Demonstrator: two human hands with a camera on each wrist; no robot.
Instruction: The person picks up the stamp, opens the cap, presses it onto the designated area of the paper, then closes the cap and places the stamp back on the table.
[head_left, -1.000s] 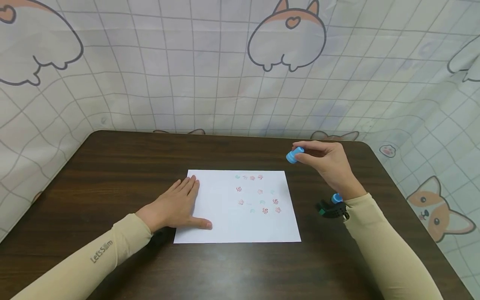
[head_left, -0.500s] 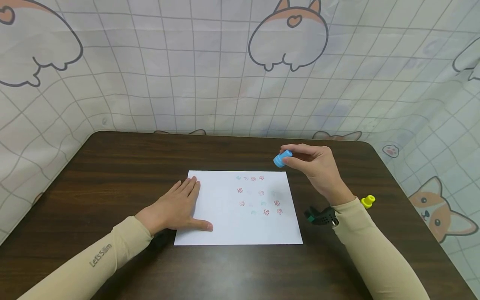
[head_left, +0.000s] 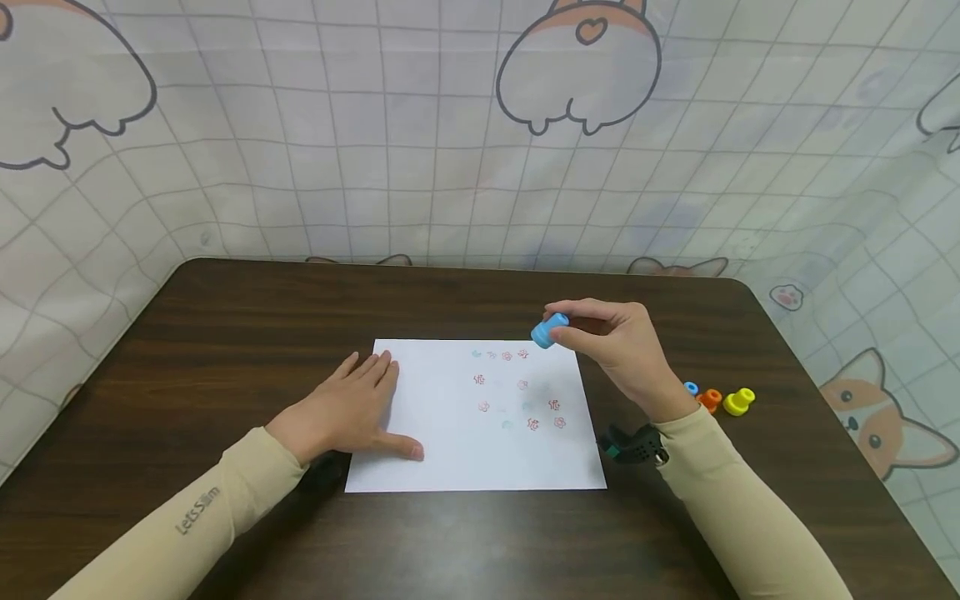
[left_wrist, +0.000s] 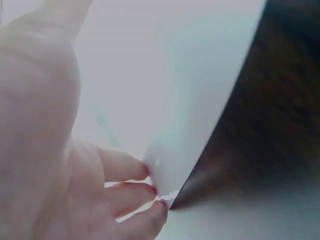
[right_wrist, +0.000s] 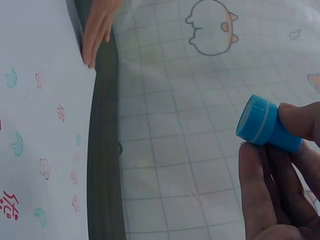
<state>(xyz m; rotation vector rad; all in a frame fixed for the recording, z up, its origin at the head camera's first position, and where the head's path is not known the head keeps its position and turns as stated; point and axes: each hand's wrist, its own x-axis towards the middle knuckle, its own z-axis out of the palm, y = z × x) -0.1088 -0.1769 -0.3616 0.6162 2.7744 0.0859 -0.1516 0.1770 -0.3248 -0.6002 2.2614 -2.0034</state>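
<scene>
A white sheet of paper point(head_left: 450, 450) lies on the dark wooden table, with red and teal stamped marks over its right half. My left hand point(head_left: 348, 412) rests on its left edge with straight, spread fingers. In the left wrist view, the fingertips point(left_wrist: 145, 172) touch the paper near its corner. Between thumb and fingers, my right hand point(head_left: 615, 346) pinches a light blue stamp point(head_left: 550, 331) above the paper's upper right corner. The right wrist view shows the blue stamp point(right_wrist: 265, 122) tilted, its round printing face turned toward the paper side.
Right of the right wrist stand a yellow stamp point(head_left: 739, 402), an orange stamp point(head_left: 709, 401) and another blue stamp point(head_left: 691, 388), the last partly hidden. A black wrist strap point(head_left: 633, 445) hangs under the right wrist. A grid-patterned cloth point(head_left: 375, 167) with dog drawings rises behind the table.
My right hand has moved left and slightly down with the blue stamp, from beyond the paper to its upper right corner. The stamps behind the wrist have come into view. My left hand stays put.
</scene>
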